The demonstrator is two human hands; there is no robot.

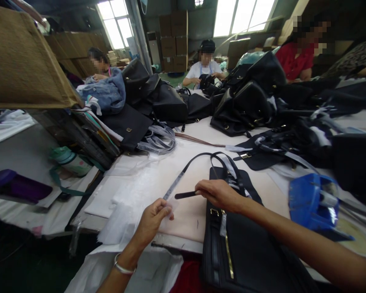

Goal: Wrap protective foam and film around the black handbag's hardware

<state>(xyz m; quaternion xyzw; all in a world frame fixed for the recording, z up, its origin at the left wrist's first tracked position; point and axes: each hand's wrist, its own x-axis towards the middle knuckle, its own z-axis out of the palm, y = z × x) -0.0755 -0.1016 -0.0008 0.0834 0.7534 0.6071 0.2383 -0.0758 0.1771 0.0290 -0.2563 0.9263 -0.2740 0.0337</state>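
Note:
My left hand (154, 217), with a bangle on its wrist, is closed on the end of a strap (174, 185) wrapped in clear plastic film. This strap arches up and right toward the black bag (253, 244). Between the fingers of my right hand (218, 194) is a short black strap (184, 195), its rounded tip pointing left at my left hand. The bag lies under my right forearm, partly over the table's front edge. On it show a gold buckle (214, 212) and a gold zip (229, 256). Its flap and wrapped straps are partly hidden by my arm.
Piled black bags (171, 99) cover the far side of the table, beside a coil of wrapped straps (158, 139). A blue plastic container (312, 201) stands at right. White film sheets (122, 215) lie at left, near a green bottle (70, 158). Several people sit around the table.

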